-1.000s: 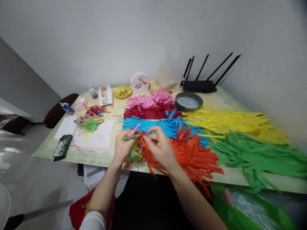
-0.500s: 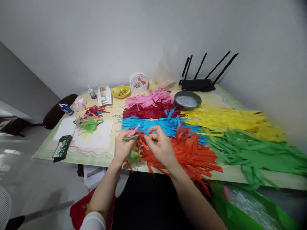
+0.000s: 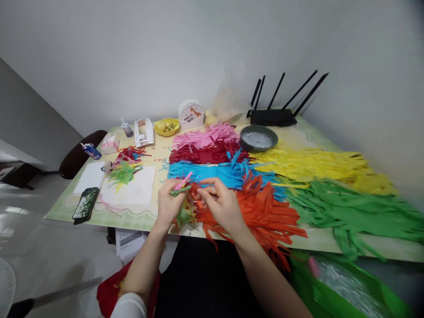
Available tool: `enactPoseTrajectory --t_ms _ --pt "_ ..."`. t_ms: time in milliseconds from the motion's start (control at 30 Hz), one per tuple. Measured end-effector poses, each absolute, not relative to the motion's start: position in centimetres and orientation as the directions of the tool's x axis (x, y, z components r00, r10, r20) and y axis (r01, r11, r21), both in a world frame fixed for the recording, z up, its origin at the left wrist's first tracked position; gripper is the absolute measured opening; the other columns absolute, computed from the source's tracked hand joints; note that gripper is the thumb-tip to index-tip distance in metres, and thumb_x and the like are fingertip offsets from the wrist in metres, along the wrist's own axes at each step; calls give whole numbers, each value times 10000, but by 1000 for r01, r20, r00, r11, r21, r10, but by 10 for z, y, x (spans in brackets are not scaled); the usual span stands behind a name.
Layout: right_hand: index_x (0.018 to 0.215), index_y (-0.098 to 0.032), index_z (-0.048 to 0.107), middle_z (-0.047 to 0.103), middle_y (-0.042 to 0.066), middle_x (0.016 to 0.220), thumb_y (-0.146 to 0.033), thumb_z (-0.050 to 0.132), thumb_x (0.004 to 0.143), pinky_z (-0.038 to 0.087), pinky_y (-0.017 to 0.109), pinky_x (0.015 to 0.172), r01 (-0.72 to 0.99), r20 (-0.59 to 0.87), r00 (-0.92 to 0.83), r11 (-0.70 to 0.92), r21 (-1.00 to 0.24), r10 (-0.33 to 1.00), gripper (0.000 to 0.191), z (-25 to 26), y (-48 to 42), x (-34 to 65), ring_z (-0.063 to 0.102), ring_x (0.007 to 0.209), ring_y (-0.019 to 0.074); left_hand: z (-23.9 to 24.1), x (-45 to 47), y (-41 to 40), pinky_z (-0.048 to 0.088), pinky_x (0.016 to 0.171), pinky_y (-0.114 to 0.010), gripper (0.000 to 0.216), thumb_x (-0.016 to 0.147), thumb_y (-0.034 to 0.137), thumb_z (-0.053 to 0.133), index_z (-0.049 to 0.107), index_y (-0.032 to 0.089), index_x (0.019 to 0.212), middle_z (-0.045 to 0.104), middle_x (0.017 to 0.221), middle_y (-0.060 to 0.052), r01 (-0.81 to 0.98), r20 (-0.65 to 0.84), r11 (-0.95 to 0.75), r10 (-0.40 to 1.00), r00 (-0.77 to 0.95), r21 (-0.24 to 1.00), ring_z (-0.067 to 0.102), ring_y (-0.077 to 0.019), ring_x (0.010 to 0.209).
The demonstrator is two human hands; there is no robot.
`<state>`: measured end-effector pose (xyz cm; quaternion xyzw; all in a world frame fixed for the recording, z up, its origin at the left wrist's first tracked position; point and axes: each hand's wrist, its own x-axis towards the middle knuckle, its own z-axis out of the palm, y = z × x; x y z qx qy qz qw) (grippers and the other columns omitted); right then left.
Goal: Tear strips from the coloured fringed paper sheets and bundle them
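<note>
My left hand is closed round a small bundle of mixed paper strips, pink and green ends sticking out above the fist and more hanging below. My right hand pinches at the bundle's right side, fingers curled over the edge of the orange strip pile. Both hands hover at the table's near edge. Behind them lie piles of blue strips, dark red strips and pink strips.
Yellow strips and green strips cover the right of the table. A grey bowl, a router, a yellow fruit bowl, a phone, white sheets and small cartons stand farther off.
My right hand's fingers have lowered and closed a little toward the bundle. The left hand has stayed put.
</note>
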<state>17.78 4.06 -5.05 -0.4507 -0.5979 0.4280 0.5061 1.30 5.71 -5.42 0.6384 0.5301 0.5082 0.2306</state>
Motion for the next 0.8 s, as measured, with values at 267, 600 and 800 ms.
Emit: enactPoseTrajectory --t_ms 267,600,800 --pt "760 -176 643 505 -63 478 -329 590 879 352 215 480 284 374 42 348 -894 927 201 -46 37 180 443 426 87 -54 18 51 465 801 -287 156 768 241 720 762 201 913 705 854 -31 398 432 -350 891 -137 848 628 -176 845" --pt "755 -168 636 476 -70 478 -313 579 879 318 215 475 295 378 47 349 -890 925 199 -43 33 179 414 434 82 -51 22 44 457 777 -295 150 757 146 699 753 207 884 694 809 -22 458 527 -429 843 -105 778 598 -170 806" --pt "737 -167 623 423 -80 475 -310 575 877 302 212 476 275 358 34 336 -901 933 206 -42 31 181 377 436 75 -51 21 43 465 782 -304 133 760 123 677 729 198 857 685 815 -25 500 546 -434 832 -97 750 602 -172 814"
